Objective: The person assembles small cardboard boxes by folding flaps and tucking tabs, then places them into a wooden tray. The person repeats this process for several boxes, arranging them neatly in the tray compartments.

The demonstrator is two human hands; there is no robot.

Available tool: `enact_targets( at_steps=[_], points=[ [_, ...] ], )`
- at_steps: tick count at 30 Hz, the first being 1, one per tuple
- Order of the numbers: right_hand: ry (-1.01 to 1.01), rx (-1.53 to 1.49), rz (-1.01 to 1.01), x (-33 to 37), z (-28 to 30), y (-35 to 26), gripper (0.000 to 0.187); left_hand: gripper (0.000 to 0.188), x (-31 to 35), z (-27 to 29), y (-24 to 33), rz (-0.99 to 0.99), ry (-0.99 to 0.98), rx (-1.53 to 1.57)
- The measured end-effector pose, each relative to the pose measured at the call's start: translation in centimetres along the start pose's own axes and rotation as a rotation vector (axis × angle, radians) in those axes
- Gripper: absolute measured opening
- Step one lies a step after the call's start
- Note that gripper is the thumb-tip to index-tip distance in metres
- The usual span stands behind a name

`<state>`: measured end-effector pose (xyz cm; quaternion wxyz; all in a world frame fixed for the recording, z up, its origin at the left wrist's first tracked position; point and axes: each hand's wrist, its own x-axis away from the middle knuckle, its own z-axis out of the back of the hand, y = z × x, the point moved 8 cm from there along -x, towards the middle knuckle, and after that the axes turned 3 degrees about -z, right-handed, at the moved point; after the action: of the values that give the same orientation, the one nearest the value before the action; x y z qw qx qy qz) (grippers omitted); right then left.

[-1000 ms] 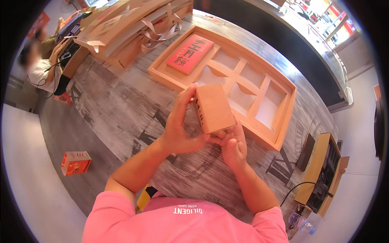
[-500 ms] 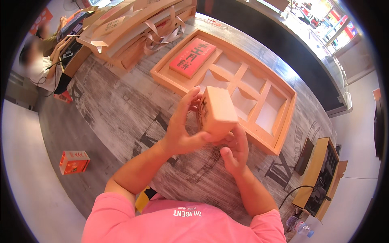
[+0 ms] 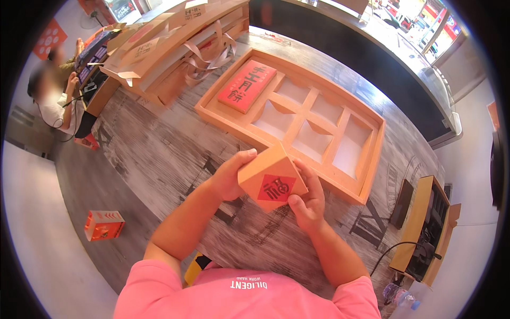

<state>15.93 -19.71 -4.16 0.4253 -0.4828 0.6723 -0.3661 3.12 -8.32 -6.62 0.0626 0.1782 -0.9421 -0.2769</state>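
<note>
Between my two hands is a small tan cardboard box point(image 3: 254, 176), tilted so that its face with a red square and a dark character shows. My left hand point(image 3: 229, 175) grips its left side, the thumb on the upper edge. On the right side, my right hand point(image 3: 309, 199) is closed round the box, thumb at the lower corner. Just beyond them on the table lies a shallow tan gift tray point(image 3: 234, 121) with several white-lined compartments. A flat red box point(image 3: 247, 86) with dark characters sits in the tray's left end.
Tan paper gift bags point(image 3: 159, 64) with ribbon handles stand at the back left. An open carton point(image 3: 411, 239) with black contents and a cable is at the right, near a plastic bottle point(image 3: 398, 295). An orange-red box point(image 3: 104, 225) rests on the floor. Two people sit far left.
The small box has been turned and lowered toward me, bringing its red-square face into view. My left hand has shifted down along with it.
</note>
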Motion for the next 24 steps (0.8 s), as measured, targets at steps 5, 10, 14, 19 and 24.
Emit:
enact_targets(
  at_steps=[5, 10, 14, 19, 24],
  points=[
    [0.147, 0.190, 0.112, 0.0, 0.8, -1.0, 0.081, 0.063, 0.0, -0.9, 3.6, -0.438, 0.188, -0.596],
    [0.246, 0.232, 0.182, 0.0, 1.6, -0.7, 0.085, 0.075, 2.7, -6.7, 6.5, -1.055, 0.205, -1.510],
    [0.170, 0.289, 0.192, 0.2, 0.6, -0.5, 0.088, 0.066, 2.4, -8.6, 4.4, -1.085, 0.118, -1.741],
    [0.155, 0.323, 0.273, 0.1, 0.2, -1.1, 0.088, 0.060, 2.5, -9.9, 4.3, -1.095, 0.111, -1.849],
    [0.150, 0.337, 0.218, 0.1, 0.6, -0.2, 0.084, 0.059, 2.5, -9.5, 4.8, -1.077, 0.167, -1.845]
  ],
)
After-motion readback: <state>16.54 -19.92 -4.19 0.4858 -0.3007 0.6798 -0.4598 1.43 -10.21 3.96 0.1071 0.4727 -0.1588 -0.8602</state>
